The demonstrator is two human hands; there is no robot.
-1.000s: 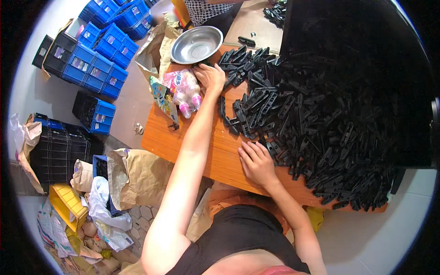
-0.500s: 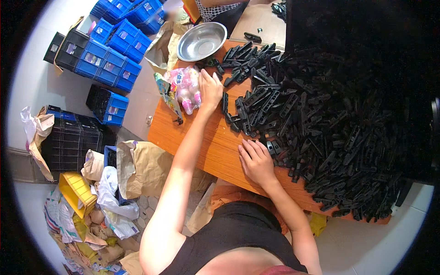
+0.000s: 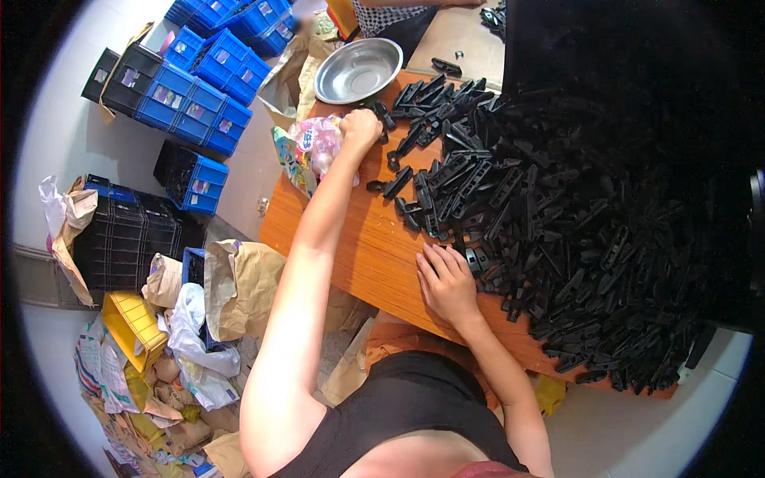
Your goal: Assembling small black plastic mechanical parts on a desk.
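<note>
My left hand (image 3: 362, 127) reaches to the far left of the wooden table (image 3: 358, 255), its fingers curled closed. Whatever is inside them, if anything, is hidden. It is right by a clear plastic pack of pink-and-white bottles (image 3: 319, 139), partly covered by my wrist. Just beyond sits a shiny metal bowl (image 3: 358, 72). Near the table's front edge my right hand (image 3: 448, 285) rests with fingers stretched out, beside a large heap of long black plastic parts (image 3: 510, 215). A few loose black parts (image 3: 392, 183) lie between the heap and my left forearm.
Blue crates (image 3: 187, 103) are stacked at the far left. Below them stand black crates (image 3: 127, 239), a brown paper sack (image 3: 243, 287), a yellow bin (image 3: 131, 331) and plastic bags (image 3: 199, 350). Across the table is another person's patterned clothing (image 3: 390, 20).
My left hand has moved slightly away toward the bowl, and its fingers have gone from extended to curled. Loose black parts near it lie differently. My right hand stays in place.
</note>
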